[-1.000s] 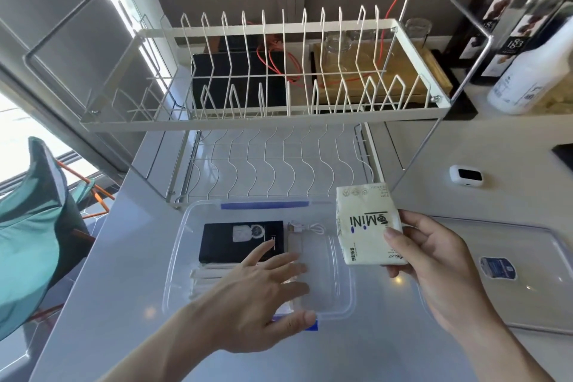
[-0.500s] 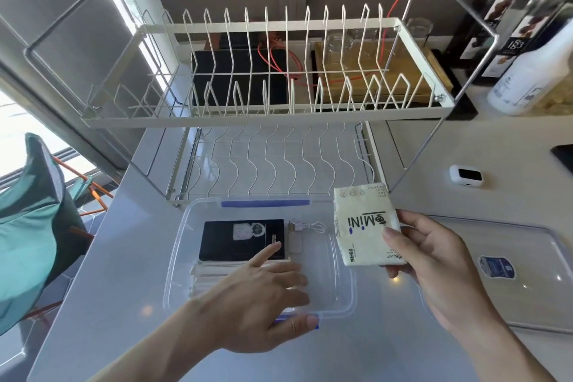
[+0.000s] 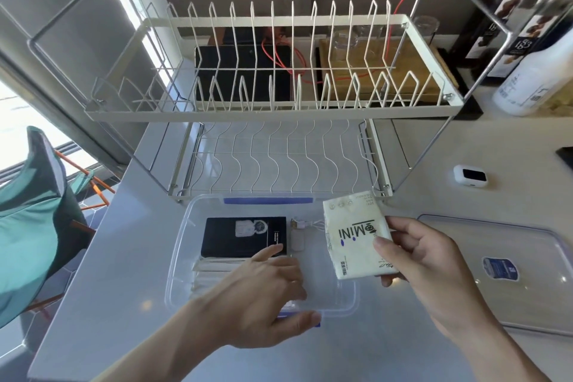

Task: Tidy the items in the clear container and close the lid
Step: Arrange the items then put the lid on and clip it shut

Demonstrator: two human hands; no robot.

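Pale surface (image 3: 102,273) below a dish rack (image 3: 273,108) carried the clear container (image 3: 186,257); the lid (image 3: 527,257) lay at three o'clock. Right hand (image 3: 434,270), its grip clenched on the tissue pack (image 3: 356,236), should have lowered it flat into the bare bay; left hand (image 3: 263,298), fingers loose, steadied the near rim.

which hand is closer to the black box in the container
Left. The left hand reaches into the container, its fingertips at the black box's near edge. The right hand is off to the box's right, holding the tissue pack.
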